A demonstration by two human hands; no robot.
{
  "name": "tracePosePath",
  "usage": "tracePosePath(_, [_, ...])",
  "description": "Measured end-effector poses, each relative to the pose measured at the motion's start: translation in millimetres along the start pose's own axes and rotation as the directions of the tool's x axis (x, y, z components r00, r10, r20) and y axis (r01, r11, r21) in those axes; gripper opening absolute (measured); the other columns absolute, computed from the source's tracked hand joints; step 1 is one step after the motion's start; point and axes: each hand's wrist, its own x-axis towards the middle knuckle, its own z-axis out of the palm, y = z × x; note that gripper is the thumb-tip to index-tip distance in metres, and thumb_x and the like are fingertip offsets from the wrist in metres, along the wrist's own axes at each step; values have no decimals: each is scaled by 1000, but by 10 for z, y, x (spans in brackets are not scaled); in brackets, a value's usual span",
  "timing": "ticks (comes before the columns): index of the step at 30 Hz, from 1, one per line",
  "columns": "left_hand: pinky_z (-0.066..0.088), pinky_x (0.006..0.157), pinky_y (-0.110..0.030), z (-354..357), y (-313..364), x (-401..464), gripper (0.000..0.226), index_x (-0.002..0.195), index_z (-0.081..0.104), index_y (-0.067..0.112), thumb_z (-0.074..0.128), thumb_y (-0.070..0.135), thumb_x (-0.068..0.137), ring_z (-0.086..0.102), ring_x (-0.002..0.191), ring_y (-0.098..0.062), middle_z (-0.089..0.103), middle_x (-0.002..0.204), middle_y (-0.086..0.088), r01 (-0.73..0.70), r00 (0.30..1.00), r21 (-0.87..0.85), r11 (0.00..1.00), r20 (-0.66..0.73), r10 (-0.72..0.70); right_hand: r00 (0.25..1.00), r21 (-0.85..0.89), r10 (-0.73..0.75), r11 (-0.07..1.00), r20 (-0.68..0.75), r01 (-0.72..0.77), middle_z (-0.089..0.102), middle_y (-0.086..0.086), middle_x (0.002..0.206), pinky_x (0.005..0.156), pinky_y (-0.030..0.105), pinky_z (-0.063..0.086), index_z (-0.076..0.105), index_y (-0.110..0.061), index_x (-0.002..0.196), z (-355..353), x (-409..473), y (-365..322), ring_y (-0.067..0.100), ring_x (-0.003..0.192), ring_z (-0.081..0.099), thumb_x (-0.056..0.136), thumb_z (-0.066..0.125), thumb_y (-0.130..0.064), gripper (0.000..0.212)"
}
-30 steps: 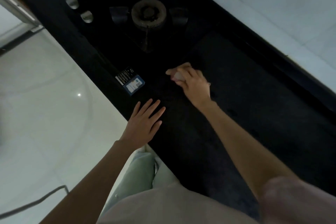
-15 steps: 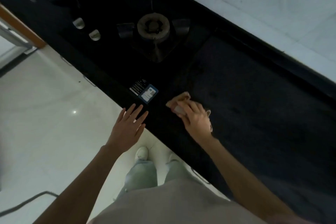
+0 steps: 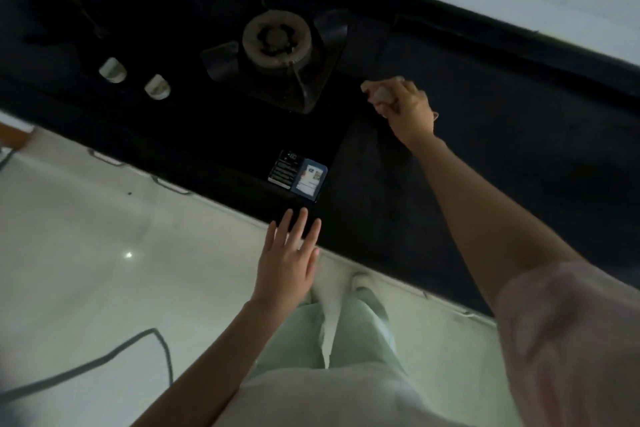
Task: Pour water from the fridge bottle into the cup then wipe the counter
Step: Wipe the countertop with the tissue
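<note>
Dark stone worktop (image 3: 519, 149): right hand (image 3: 403, 107), clamped on a small pale cloth (image 3: 375, 91), has swept from the front edge to the gas burner (image 3: 275, 40), so wiping continues; left hand (image 3: 289, 260) hovers spread, empty

dim, murky; counter (image 3: 519, 156) nearly black; small glare spot on floor (image 3: 129, 255).
</note>
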Motion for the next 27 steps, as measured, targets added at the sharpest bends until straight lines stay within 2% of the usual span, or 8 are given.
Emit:
tracePosePath(3, [36,108,-56,-3,-2,-4,46,139,51,12,36,28,98,41,135,-40,46,145,-17,-23,1000,19,1000,-20,23,995,-41,-99,994,2,99,55,4,130,87,45,47,51,-28,131,61,-482,-150,33,109,53,87,61,-26,45])
tracePosePath(5, [35,110,-56,-24,2,16,48,140,49,13,33,29,98,40,136,-39,45,146,-17,-20,1000,18,1000,4,20,991,-71,-137,988,-3,136,57,8,129,84,46,49,53,-23,131,84,-1000,-285,35,106,55,85,65,-24,47])
tracePosePath(8, [34,110,-55,-41,13,38,51,140,49,12,31,30,96,40,136,-39,45,147,-17,-18,999,31,999,32,17,987,-45,-133,991,-89,130,62,8,121,79,41,49,60,-17,125,103,-1898,-532,32,101,57,85,66,-19,41])
tracePosePath(11, [34,109,-56,-33,-16,22,52,139,50,11,33,30,93,40,135,-40,45,146,-19,-39,999,32,999,11,39,990,-29,-69,997,-119,66,63,2,120,77,40,52,62,-18,124,157,-2452,-661,27,101,57,89,60,-24,35])
tracePosePath(16, [35,109,-54,-67,-28,27,51,138,51,12,31,31,95,41,135,-39,47,145,-17,-39,999,15,999,-3,40,996,-69,-49,997,-72,44,59,8,127,77,45,53,57,-22,130,30,-1856,-348,36,103,57,89,59,-28,42])
tracePosePath(19, [35,110,-55,-63,-31,19,52,140,49,12,29,34,96,39,137,-39,45,147,-17,-33,999,12,999,3,32,993,-38,94,995,-69,-97,55,11,132,86,50,49,56,-24,131,-167,-1212,13,41,109,52,87,63,-25,44])
tracePosePath(22, [34,110,-55,-47,-36,27,53,140,49,12,31,35,96,39,137,-39,44,147,-17,-38,999,5,999,-6,38,980,-14,191,981,-63,-192,53,6,133,87,49,48,54,-28,130,-254,-1035,75,38,111,50,88,63,-24,43])
tracePosePath(27, [32,112,-55,-23,-17,12,53,141,47,12,33,36,96,36,139,-38,42,148,-17,-26,1000,22,999,-1,26,992,-92,35,995,-123,-47,56,9,131,75,43,50,56,-24,131,-79,-1870,-302,37,100,56,85,64,-16,47])
